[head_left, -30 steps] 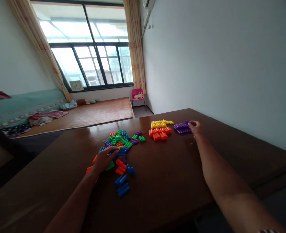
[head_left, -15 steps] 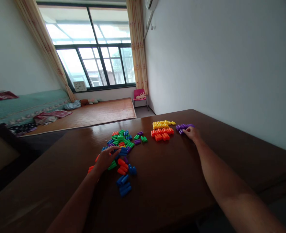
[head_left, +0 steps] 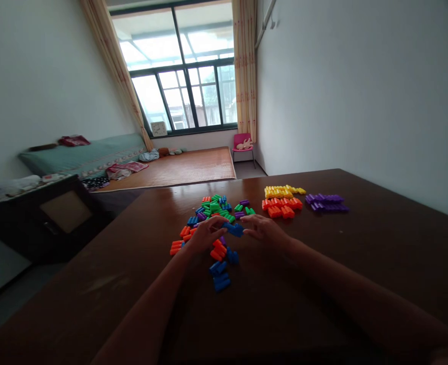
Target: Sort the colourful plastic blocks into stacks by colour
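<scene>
My left hand [head_left: 207, 234] is closed in a pinch on a blue plastic block [head_left: 234, 229] made of joined tubes, held just above the table. From the other side my right hand [head_left: 265, 230] reaches toward it, fingers parted and holding nothing; whether a fingertip touches the block I cannot tell. Behind and below the left hand lies a mixed heap of green [head_left: 214, 207], blue, purple and orange blocks. Nearer to me are some orange blocks [head_left: 218, 250] and several loose blue blocks [head_left: 221, 282].
Sorted rows lie toward the far right of the dark brown table [head_left: 284, 299]: yellow blocks [head_left: 280, 192], orange blocks [head_left: 282, 207] and purple blocks [head_left: 326, 203]. A dark cabinet [head_left: 52, 218] stands at the left. Beyond the table are a bed platform [head_left: 193, 165] and a pink chair [head_left: 242, 142].
My right hand has left the purple row and come left beside my left hand. My left hand has lifted a blue block from the heap. The view has turned left.
</scene>
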`<state>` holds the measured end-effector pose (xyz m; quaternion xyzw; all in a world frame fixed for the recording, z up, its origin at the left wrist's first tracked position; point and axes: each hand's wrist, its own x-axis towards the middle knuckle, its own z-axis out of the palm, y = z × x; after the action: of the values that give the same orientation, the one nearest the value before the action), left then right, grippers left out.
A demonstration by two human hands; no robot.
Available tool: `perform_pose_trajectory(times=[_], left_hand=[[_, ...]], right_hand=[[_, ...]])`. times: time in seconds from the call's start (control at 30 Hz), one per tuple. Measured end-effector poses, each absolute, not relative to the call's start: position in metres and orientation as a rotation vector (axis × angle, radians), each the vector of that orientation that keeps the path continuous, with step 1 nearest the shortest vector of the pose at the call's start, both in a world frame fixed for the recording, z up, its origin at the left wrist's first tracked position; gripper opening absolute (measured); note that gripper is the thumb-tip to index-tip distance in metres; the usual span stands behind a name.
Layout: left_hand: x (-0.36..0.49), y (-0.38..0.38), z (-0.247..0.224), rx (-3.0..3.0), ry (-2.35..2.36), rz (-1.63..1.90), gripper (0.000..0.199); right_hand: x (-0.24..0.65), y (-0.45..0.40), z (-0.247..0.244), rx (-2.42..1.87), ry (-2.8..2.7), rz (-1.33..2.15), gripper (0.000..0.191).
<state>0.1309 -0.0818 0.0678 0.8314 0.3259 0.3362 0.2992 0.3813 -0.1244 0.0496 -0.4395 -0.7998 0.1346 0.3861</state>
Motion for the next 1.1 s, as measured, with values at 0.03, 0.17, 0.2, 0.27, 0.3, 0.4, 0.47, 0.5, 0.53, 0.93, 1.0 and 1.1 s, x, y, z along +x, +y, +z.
perform_pose_trajectory(times=[0.03, 0.17, 0.2, 0.27, 0.3, 0.4, 0.47, 0.5, 0.53, 0.93, 1.0, 1.1], left_hand=[[0.134, -0.084, 0.068, 2.201, 0.845, 0.880, 0.031], [0.140, -0.089, 0.069, 2.201, 0.801, 0.839, 0.028], [0.139, -0.089, 0.070, 2.205, 0.819, 0.854, 0.027], [0.136, -0.086, 0.073, 2.207, 0.893, 0.922, 0.026], [0.133, -0.083, 0.074, 2.202, 0.938, 0.958, 0.027], [0.125, -0.074, 0.072, 2.189, 1.039, 1.014, 0.027], [0.121, -0.068, 0.068, 2.193, 1.072, 1.023, 0.027], [0.120, -0.066, 0.065, 2.200, 1.085, 1.024, 0.026], [0.119, -0.063, 0.063, 2.209, 1.095, 1.019, 0.025], [0.102, -0.052, 0.053, 2.417, 1.200, 0.874, 0.035], [0.098, -0.050, 0.051, 2.480, 1.227, 0.844, 0.034], [0.093, -0.047, 0.047, 2.583, 1.278, 0.817, 0.032]], right_hand=[[0.373, -0.127, 0.047, -1.096, -2.051, 0.347, 0.041], [0.372, -0.131, 0.044, -1.044, -2.136, 0.280, 0.030], [0.376, -0.131, 0.045, -1.057, -2.163, 0.265, 0.027], [0.386, -0.130, 0.049, -1.145, -2.161, 0.276, 0.022], [0.391, -0.129, 0.050, -1.203, -2.128, 0.314, 0.021], [0.413, -0.119, 0.053, -1.322, -1.936, 0.504, 0.022], [0.433, -0.110, 0.054, -1.322, -1.787, 0.580, 0.024], [0.446, -0.106, 0.055, -1.315, -1.699, 0.596, 0.025], [0.460, -0.102, 0.056, -1.312, -1.601, 0.607, 0.027], [0.507, -0.105, 0.051, -1.276, -1.625, 1.140, 0.044], [0.483, -0.104, 0.043, -1.249, -1.832, 1.190, 0.043], [0.451, -0.105, 0.034, -1.270, -1.952, 0.982, 0.036]])
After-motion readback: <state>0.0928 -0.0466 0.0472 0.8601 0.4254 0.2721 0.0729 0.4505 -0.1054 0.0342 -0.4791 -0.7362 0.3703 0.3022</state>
